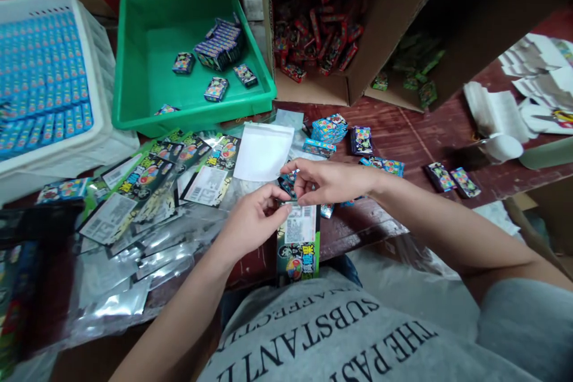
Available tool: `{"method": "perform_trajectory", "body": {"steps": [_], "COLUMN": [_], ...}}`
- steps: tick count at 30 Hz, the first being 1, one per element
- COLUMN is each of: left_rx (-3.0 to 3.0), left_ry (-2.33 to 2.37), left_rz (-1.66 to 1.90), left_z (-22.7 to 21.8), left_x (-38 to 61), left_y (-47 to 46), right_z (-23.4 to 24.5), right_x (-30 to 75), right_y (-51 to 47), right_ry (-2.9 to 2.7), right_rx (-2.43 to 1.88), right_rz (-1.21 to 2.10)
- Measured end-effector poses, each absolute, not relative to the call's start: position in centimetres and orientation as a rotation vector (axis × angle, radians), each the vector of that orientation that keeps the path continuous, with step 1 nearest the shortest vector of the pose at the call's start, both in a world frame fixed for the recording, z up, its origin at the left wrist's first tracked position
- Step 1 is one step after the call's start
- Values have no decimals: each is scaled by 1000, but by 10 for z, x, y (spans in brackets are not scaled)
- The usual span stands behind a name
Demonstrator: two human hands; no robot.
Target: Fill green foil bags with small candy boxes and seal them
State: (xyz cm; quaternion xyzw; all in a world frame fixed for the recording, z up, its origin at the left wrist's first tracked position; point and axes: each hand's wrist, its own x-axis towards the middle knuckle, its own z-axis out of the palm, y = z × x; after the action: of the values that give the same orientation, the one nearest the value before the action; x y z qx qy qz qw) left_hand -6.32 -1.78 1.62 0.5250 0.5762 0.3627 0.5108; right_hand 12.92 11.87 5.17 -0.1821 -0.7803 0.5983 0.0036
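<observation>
A printed plastic bag (299,245) with a white label and colourful lettering hangs at the table's front edge, close to my body. At its upper left corner, the thumb and fingers of my left hand (255,218) close in a pinch. My right hand (324,180) is curled at the bag's top edge, its thumb and fingers pinched there; the exact grip is partly hidden. Small blue candy boxes (289,184) show just behind the fingers. Beyond my hands lies a white zip pouch (262,152). A stack of blue boxes (330,127) stands farther back.
To the left are piled printed bags (129,203). Behind them stand a green tray (152,83) with purple boxes (219,45) and a white basket (96,54) of blue boxes. Cardboard cartons (308,92) hold red and green boxes. A white cup (504,148) is at right.
</observation>
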Motion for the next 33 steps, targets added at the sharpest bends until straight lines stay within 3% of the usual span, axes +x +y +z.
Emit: {"method": "perform_trajectory", "body": {"steps": [7, 10, 17, 21, 25, 29, 33], "left_rx": [1268, 1294, 1468, 1362, 1163, 1077, 1175], "left_ry": [1389, 1348, 1331, 1445, 1601, 1582, 1452], "left_rz": [877, 858, 642, 859, 1146, 1061, 1068], "left_z": [19, 21, 56, 72, 51, 21, 19], "left_x": [-63, -62, -85, -127, -127, -88, -50], "left_y": [-23, -24, -11, -33, -90, -128, -115], "right_z": [52, 42, 40, 38, 14, 3, 13], "right_x": [147, 152, 163, 184, 184, 169, 163], "right_y": [75, 52, 35, 20, -3, -6, -1], "right_ry": [-2621, -2600, -2313, -1708, -1400, -1295, -1490], "right_rx": [-681, -766, -803, -1013, -1040, -1012, -980], "right_rz": [920, 773, 998, 1162, 1434, 1477, 1514]}}
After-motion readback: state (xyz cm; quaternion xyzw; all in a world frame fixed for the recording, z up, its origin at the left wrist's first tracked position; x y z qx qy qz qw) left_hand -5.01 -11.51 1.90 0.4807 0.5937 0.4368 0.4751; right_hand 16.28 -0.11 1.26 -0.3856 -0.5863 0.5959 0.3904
